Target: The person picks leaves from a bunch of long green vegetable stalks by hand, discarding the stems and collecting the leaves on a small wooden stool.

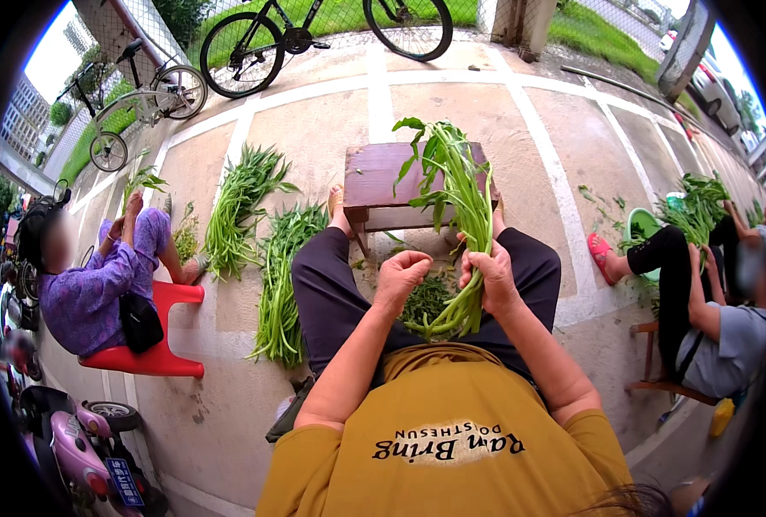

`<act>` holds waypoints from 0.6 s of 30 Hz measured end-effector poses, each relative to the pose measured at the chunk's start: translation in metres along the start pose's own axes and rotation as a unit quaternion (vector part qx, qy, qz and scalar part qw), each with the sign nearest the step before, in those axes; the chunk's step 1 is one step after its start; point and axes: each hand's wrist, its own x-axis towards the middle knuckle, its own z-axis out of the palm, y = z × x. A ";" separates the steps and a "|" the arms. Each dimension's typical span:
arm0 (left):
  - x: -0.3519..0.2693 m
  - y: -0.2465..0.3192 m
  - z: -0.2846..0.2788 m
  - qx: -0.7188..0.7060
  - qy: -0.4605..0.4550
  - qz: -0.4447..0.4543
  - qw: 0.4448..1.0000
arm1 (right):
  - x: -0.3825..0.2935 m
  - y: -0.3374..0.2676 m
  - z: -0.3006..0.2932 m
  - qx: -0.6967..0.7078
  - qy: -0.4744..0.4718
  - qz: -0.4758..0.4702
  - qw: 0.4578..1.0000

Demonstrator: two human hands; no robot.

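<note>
My right hand is closed around a bunch of water spinach, its leaves toward the wooden stool and its stems hanging over my lap. Beside it, my left hand has curled fingers with thumb and fingertips together; whether a small piece is between them cannot be told. A small dark wooden stool stands between my feet. Loose picked leaves lie on the ground between my legs, partly hidden by the bunch. Two piles of leafy greens lie to my left, one near my leg and one farther out.
A person in purple sits on a red plastic stool at left, holding a sprig. At right, people handle greens near a green basin. Bicycles stand by the wire fence; a pink scooter is at lower left.
</note>
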 end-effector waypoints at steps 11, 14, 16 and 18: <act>0.014 0.005 0.026 -0.006 -0.144 0.092 0.985 | 0.002 -0.001 0.001 0.017 -0.003 -0.004 1.000; 0.011 0.003 0.029 -0.013 -0.102 0.093 0.990 | 0.001 0.000 -0.002 0.023 -0.004 -0.009 1.000; 0.009 0.002 0.025 -0.016 -0.097 0.073 0.992 | 0.001 -0.001 -0.003 0.029 -0.004 -0.010 1.000; 0.005 0.003 0.026 -0.050 -0.086 0.058 0.993 | 0.000 -0.001 -0.002 0.035 0.002 -0.005 0.999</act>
